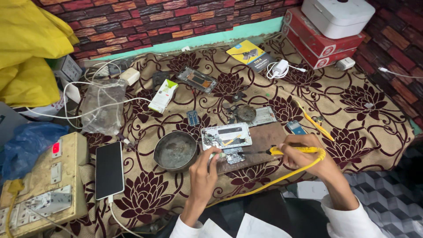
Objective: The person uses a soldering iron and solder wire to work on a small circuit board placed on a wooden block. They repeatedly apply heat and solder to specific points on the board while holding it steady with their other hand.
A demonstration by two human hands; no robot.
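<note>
Soldering iron and small circuit board, held over a wooden block on a patterned cloth.

Head view: right hand closed around the iron's yellow handle, tip at the board; left hand pinches the board's near edge. Board judged light, stiff, fragile: hold by its edges. Iron judged light, hot at the tip, tethered by a yellow cord. Metal bowl crowds the left; phone frame lies just behind; open cloth to the right.
</note>
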